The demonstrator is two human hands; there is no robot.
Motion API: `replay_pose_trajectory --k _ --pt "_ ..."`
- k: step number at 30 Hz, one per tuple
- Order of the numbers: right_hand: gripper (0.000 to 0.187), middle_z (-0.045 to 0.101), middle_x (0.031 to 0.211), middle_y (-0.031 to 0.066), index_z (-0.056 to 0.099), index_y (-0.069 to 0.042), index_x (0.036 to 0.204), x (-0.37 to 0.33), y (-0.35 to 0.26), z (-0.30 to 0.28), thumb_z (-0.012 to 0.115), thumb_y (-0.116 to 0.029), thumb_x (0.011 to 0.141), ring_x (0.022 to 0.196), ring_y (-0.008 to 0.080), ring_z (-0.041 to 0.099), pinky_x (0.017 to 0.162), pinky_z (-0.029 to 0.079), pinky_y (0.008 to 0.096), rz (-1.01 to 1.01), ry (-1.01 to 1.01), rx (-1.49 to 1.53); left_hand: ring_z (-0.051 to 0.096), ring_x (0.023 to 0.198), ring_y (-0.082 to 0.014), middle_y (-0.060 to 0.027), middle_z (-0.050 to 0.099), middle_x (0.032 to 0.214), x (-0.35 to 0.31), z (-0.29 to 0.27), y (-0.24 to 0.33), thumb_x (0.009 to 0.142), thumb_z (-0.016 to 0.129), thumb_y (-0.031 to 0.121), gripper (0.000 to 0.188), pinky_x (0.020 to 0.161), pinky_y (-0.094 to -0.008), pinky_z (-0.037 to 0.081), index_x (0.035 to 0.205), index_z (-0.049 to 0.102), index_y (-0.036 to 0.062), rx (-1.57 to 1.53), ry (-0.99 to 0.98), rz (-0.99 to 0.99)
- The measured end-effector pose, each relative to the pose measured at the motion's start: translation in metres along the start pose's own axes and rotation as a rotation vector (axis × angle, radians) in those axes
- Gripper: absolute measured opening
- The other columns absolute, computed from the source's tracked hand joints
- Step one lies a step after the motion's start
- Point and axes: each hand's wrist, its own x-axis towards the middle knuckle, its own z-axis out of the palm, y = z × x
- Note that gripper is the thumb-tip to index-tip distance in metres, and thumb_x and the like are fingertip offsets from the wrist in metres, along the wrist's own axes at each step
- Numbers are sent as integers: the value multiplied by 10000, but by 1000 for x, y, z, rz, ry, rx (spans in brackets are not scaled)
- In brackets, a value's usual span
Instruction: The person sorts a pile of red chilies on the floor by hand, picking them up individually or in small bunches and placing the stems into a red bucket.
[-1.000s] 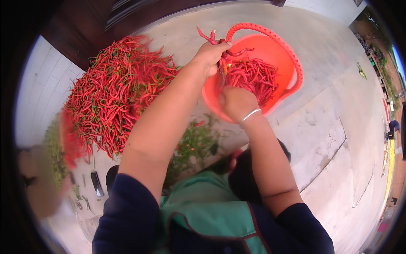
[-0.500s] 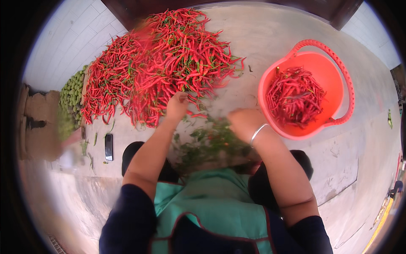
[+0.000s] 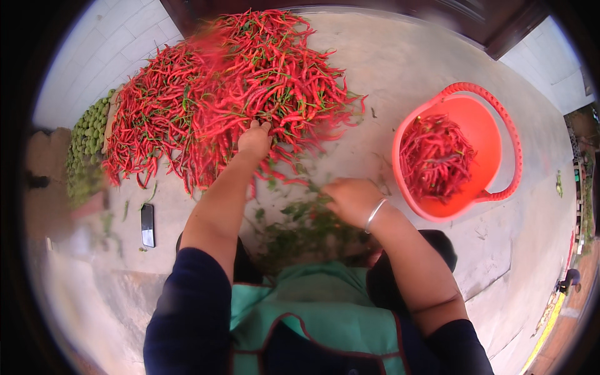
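A large heap of long red chili peppers with green stems spreads over the floor ahead of me. My left hand is at its near edge, fingers bent in among the peppers; what they pinch is hidden. My right hand, with a silver bangle at the wrist, hovers over a pile of green stems and leaves between my knees. Its fingers are curled closed, and I cannot make out what is in them. To the right stands an orange-red bucket partly filled with red chili peppers.
A black phone lies on the floor at left. Beyond it is a heap of small round green produce. A dark wooden door and a white tiled wall bound the far side. The bucket's handle leans right.
My left hand has moved forward into the edge of the chili heap. The right hand has shifted slightly left and nearer to me. The whole view has turned a little.
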Motion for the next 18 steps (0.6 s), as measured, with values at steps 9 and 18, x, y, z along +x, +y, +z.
replay_pose_trajectory --k 9,18 --pt "228 624 811 117 594 -12 922 27 -3 -19 589 -209 808 763 256 613 673 488 353 96 373 593 518 690 -109 -14 571 806 -78 -85 38 886 552 239 214 633 -252 427 967 586 44 -1071 -107 -16" --pt "218 597 745 15 604 34 923 27 -18 -16 611 -167 840 627 66 528 581 457 224 150 323 1218 478 689 -44 32 547 822 -154 -90 70 914 488 129 187 614 -211 409 1080 546 65 -1332 -338 79"
